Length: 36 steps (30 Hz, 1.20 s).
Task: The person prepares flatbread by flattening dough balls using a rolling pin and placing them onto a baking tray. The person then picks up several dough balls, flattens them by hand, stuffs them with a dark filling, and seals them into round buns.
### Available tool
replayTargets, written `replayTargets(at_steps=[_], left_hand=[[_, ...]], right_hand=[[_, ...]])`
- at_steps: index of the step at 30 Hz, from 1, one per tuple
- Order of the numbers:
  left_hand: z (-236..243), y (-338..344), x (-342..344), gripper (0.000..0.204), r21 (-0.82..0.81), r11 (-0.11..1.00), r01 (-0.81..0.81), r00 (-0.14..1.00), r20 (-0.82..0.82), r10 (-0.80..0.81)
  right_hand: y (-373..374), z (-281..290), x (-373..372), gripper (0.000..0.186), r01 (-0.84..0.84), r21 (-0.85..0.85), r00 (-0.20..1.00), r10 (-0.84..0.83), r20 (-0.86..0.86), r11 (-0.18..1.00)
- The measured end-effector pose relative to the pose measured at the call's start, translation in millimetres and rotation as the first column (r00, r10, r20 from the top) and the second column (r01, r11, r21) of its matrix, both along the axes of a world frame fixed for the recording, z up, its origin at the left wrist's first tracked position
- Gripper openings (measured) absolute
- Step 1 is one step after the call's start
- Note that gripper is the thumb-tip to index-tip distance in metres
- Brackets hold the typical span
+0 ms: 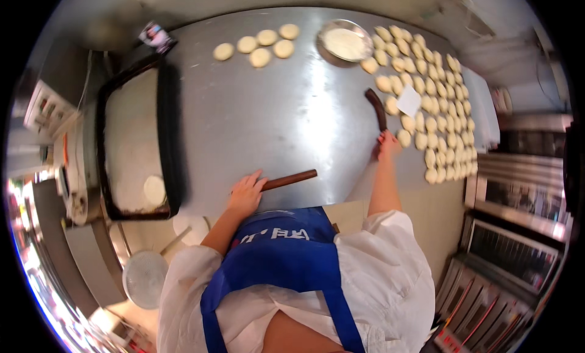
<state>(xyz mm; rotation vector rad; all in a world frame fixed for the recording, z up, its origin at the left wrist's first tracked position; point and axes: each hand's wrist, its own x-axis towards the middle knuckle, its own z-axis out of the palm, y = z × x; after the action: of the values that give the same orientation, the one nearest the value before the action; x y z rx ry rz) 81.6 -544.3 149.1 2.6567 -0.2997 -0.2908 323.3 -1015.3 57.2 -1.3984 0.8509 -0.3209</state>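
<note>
My left hand (245,193) lies on the near edge of the steel table, fingers stretched and apart. Its thumb side touches the end of a dark brown rolling pin (291,179). My right hand (388,146), slightly blurred, is closed round the near end of a second brown rolling pin (376,109), which looks curved and points away from me. Just right of that hand are rows of pale oval dough pieces (431,123). A white square card (409,101) rests on some of them. Several flat round dough pieces (260,57) sit at the far left of the table.
A metal bowl of flour (345,43) stands at the table's far side. On the left is a black-rimmed tray (169,140) with one dough disc (155,190) in its near corner. Below the table's left end stands a round white fan-like object (145,279). Metal racks (512,255) stand at the right.
</note>
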Motion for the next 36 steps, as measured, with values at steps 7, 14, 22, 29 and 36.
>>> replayTargets(at_steps=[7,14,22,29,36], left_hand=[[2.4,25.5,-23.7,0.048,0.005,0.995,-0.095,0.995,-0.026,0.095],[2.2,48.7,-50.3,0.048,0.008,0.970,-0.242,0.970,0.017,0.242],[4.7,89.7,-71.0,0.045,-0.017,0.959,-0.282,0.957,-0.075,0.280],[-52.7,106.6,-94.7,0.047,-0.067,0.962,-0.265,0.952,0.143,0.272],[-41.1,111.3,-81.4,0.047,-0.056,0.967,-0.249,0.968,-0.042,0.247]], right_hand=[[12.6,4.7,-5.9,0.016,0.073,-0.053,0.997,-0.072,0.021,0.996],[229.2,81.1,-42.3,0.018,-0.382,-0.444,0.902,0.431,0.009,0.810],[550.5,140.9,-164.4,0.023,-0.807,-0.585,-0.176,0.978,0.111,-0.079],[643.6,136.3,-213.9,0.053,-0.006,-0.859,-0.372,0.799,-0.473,-0.512],[563.3,144.6,-172.9,0.045,-0.137,-0.891,-0.509,0.802,-0.312,-0.433]])
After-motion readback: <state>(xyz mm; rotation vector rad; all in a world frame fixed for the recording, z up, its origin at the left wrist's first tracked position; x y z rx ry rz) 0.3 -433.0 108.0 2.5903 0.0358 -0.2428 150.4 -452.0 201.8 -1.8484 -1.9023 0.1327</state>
